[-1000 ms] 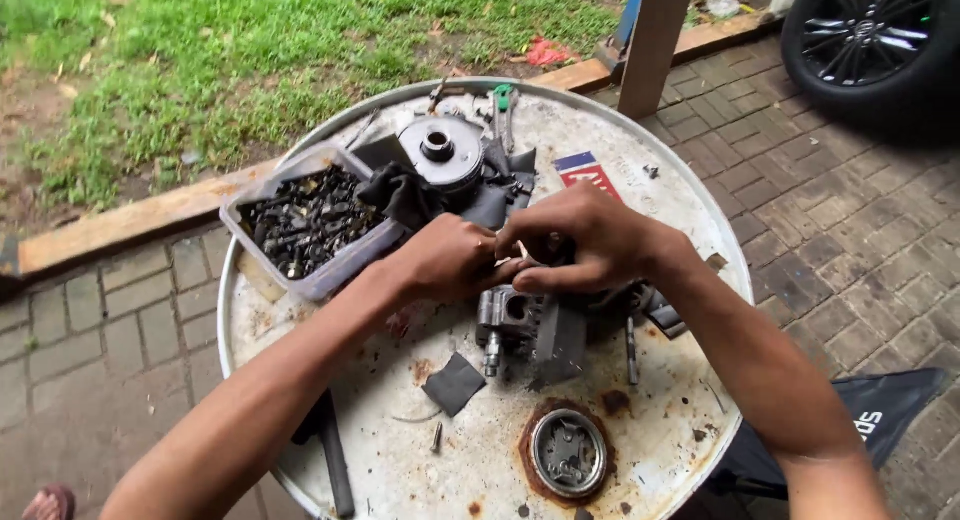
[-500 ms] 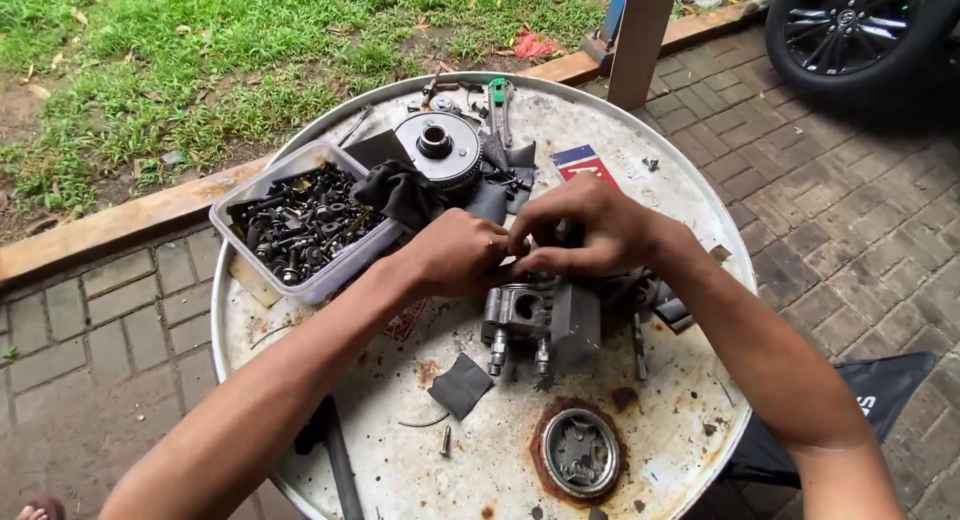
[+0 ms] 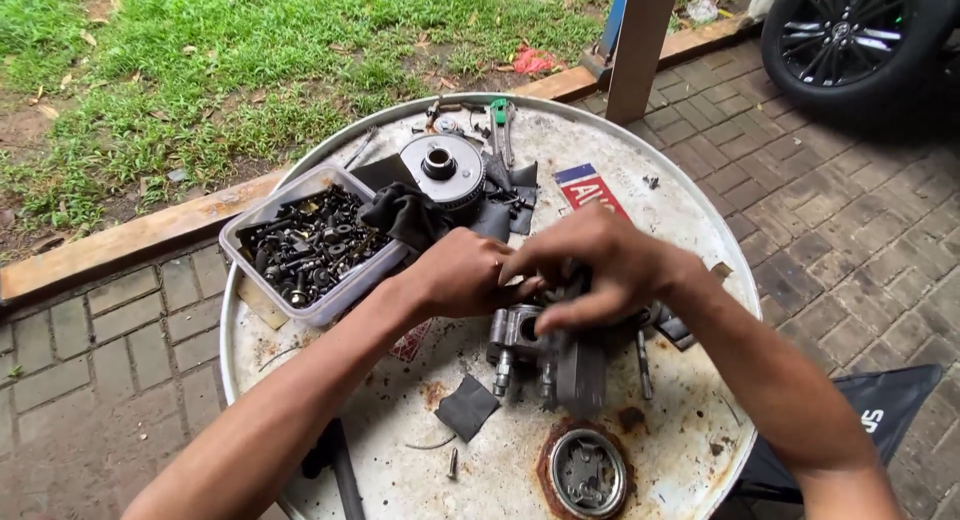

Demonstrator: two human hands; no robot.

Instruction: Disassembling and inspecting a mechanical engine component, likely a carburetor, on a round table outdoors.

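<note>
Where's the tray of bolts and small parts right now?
In the head view the clear plastic tray of bolts sits on the left part of the round metal tabletop, beside the black rag and just beyond the left hand.

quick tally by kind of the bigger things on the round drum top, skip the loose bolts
metal engine part under the left hand and right hand: 1
round metal discs: 2 (grey one, rusty-rimmed one)
plastic tub of bolts: 1
black cloth: 1
dark flat scrap: 1
total: 6
</note>
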